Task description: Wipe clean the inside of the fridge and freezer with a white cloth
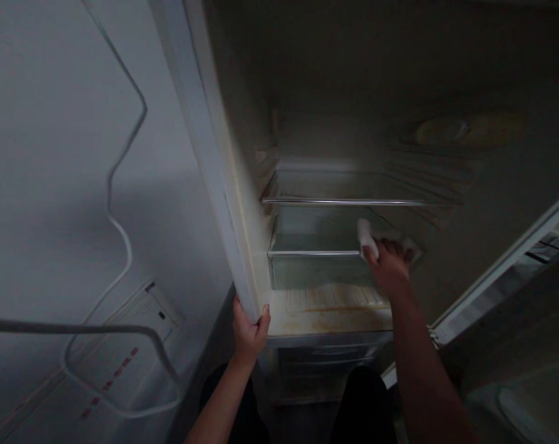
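In front of me stands a refrigerator (pixel 224 179) with its inside exposed. My left hand (pixel 250 330) grips the lower left edge of its frame, fingers around the outer side and thumb inside. Inside the compartment, my right hand (pixel 390 265) is closed on a crumpled white cloth (pixel 368 237), near the right end of the lower glass shelf (pixel 316 253). Part of the cloth sticks out past the fingers on the right. An upper glass shelf (pixel 353 201) sits above it. Brownish stains mark the compartment floor (pixel 325 314).
A white cable (pixel 129 246) hangs by the wall at left, above a white panel with red markings (pixel 117 370). The fridge door (pixel 505 271) stands open at right. Drawers (pixel 325 370) lie below the compartment. My knees (pixel 360 401) are close in front.
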A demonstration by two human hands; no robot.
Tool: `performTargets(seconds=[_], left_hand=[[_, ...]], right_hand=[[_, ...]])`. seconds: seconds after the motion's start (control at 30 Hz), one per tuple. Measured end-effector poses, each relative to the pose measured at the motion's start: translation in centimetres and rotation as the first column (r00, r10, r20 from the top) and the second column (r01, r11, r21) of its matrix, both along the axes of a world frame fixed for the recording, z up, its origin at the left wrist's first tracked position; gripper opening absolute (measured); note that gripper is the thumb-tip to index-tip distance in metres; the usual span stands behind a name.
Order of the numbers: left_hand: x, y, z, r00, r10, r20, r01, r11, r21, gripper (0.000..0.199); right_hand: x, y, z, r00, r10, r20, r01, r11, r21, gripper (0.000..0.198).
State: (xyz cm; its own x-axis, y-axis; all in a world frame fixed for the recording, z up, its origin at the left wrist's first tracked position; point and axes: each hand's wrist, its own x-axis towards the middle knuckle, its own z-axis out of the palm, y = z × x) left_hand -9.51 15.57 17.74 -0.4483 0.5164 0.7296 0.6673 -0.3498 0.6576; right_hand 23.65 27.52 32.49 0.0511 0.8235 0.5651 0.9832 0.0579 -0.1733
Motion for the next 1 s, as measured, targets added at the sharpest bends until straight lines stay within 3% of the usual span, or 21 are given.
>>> performTargets(seconds=[0.17,0.37,0.5,0.6,0.77,0.87,1.0], left_hand=[[0.3,-0.1,0.2,0.998,-0.023,0.052,0.023,1.000,-0.002,0.081],[0.2,-0.1,0.3,1.000,0.000,0.019,0.001,1.000,-0.010,0.083],[-0.1,0.1,0.1,1.000,-0.021,0.015,0.022,0.999,-0.025,0.082],[-0.2,0.3,-0.3,0.999,-0.039,0.028,0.039,0.999,-0.014,0.083],[-0.3,0.5,-0.5,1.000,-0.029,0.009,0.029,0.999,0.014,0.084],[-0.2,0.3,-0.2,0.999,-0.042,-0.008,0.043,0.999,0.033,0.083],[0.0,0.2,0.1,0.999,-0.026,0.020,0.026,0.999,0.019,0.087]], right_hand=[[-8.4,-2.5,0.2,0.964,0.254,0.073,-0.252,0.967,-0.036,0.059],[-18.6,-3.4,2.1,0.852,0.519,0.064,-0.512,0.853,-0.101,0.059],[-21.4,-2.1,3.8,0.847,0.532,-0.006,-0.522,0.828,-0.205,0.054],[-21.5,-2.2,3.7,0.851,0.524,-0.021,-0.519,0.836,-0.180,0.055],[-20.0,-5.1,-0.5,0.774,0.633,-0.017,-0.633,0.773,-0.027,0.055],[-19.0,-6.4,-4.3,0.688,0.725,-0.030,-0.725,0.689,0.009,0.050],[-18.2,-7.6,-8.3,0.571,0.808,-0.142,-0.820,0.553,-0.147,0.037]])
